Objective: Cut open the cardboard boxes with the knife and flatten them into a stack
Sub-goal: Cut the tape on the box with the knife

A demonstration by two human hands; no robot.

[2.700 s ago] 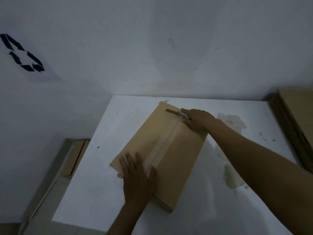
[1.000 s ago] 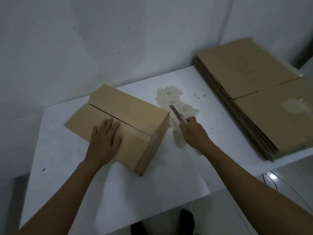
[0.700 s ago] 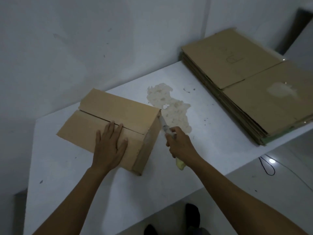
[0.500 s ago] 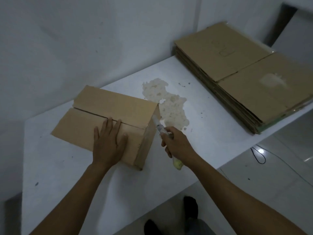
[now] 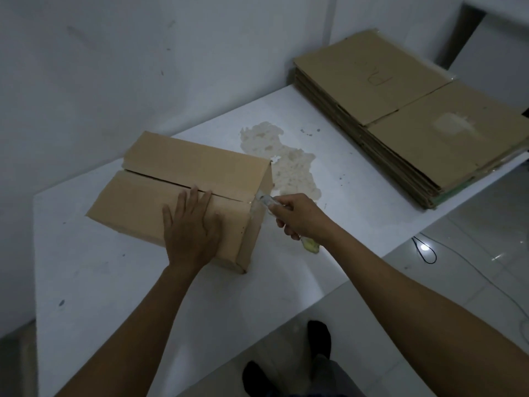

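A brown cardboard box (image 5: 160, 179) lies on the white table (image 5: 108, 282), its top seam slit open between the two flaps. My left hand (image 5: 191, 227) rests flat on the near flap, fingers spread. My right hand (image 5: 297, 216) grips the knife (image 5: 267, 201), a yellow-green handle end showing below the fist. The blade tip touches the taped seam at the top of the box's right end face. A stack of flattened cardboard (image 5: 412, 110) sits at the table's far right.
A patch where the table's surface has peeled (image 5: 286, 164) lies just right of the box. The wall runs close behind the table. The table's front edge is near my body, with my feet (image 5: 317, 336) and a black cable (image 5: 426, 250) on the tiled floor below.
The top seam tape has been cut through since the earliest frame. My right hand swung the knife from the open table in to the box's right end. My left hand stayed pressing the near flap.
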